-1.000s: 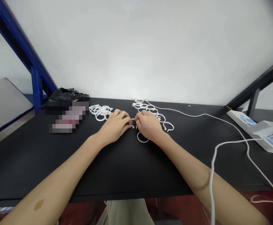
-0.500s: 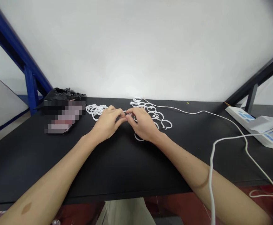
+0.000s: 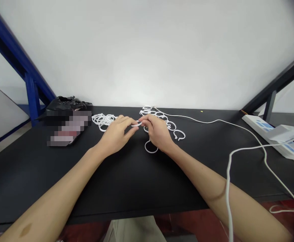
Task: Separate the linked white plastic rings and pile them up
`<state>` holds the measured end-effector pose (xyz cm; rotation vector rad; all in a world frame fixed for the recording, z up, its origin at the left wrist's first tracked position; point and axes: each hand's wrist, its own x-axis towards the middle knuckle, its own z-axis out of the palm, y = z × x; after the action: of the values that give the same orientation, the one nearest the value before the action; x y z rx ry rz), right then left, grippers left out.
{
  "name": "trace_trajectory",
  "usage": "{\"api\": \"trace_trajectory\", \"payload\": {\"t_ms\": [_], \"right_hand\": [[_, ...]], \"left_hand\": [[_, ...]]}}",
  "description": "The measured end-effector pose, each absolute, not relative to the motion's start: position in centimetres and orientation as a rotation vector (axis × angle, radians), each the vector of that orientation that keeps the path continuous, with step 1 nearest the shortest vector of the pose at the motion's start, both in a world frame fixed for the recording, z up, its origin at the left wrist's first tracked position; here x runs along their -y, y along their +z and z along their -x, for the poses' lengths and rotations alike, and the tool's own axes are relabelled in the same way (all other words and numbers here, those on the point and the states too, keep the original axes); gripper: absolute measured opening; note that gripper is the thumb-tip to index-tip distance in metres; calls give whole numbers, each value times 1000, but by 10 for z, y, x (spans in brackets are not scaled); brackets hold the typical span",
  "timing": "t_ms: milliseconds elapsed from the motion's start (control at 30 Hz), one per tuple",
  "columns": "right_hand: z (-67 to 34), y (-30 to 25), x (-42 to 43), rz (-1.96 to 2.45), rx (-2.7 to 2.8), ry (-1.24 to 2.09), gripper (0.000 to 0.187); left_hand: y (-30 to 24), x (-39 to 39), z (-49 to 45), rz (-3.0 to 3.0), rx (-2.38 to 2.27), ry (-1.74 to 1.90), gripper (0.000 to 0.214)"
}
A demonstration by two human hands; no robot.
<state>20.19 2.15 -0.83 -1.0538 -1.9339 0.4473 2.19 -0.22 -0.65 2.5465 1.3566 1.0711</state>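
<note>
Seeing left hand [image 3: 116, 135] and right hand [image 3: 159, 132] both pinching one white ring [image 3: 136, 124]; I judge bunched heap [image 3: 101, 119] done, loose open rings [image 3: 179, 135] pending.

Left hand [image 3: 116, 134] and right hand [image 3: 157, 132] pinching one white ring [image 3: 136, 123], loose rings [image 3: 102, 119] either side, black table [image 3: 136, 181]

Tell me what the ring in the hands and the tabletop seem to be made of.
The white ring: probably plastic, smooth and slightly glossy; thin, uniform white, like the loose rings nearby. The tabletop: matte black, maybe laminate or a mat; no grain or shine shows.
</note>
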Motion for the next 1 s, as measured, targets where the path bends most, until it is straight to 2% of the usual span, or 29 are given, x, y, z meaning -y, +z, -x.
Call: {"api": "trace_trajectory", "payload": {"t_ms": [233, 400, 833, 1000], "right_hand": [[-200, -11, -21, 1025, 1874, 420, 22], [-199, -8, -20, 1020, 1873, 420, 17], [-198, -13, -17, 999, 1891, 391, 20], [-198, -11, -17, 1003, 1890, 394, 16]], "left_hand": [[-4, 5, -24, -2526, -1374, 1127, 14], [-3, 5, -24, -2582, -1335, 1159, 15], [-2, 2, -19, -2663, -1377, 1029, 19], [-4, 0, -19, -2681, -1361, 1005, 17]]}}
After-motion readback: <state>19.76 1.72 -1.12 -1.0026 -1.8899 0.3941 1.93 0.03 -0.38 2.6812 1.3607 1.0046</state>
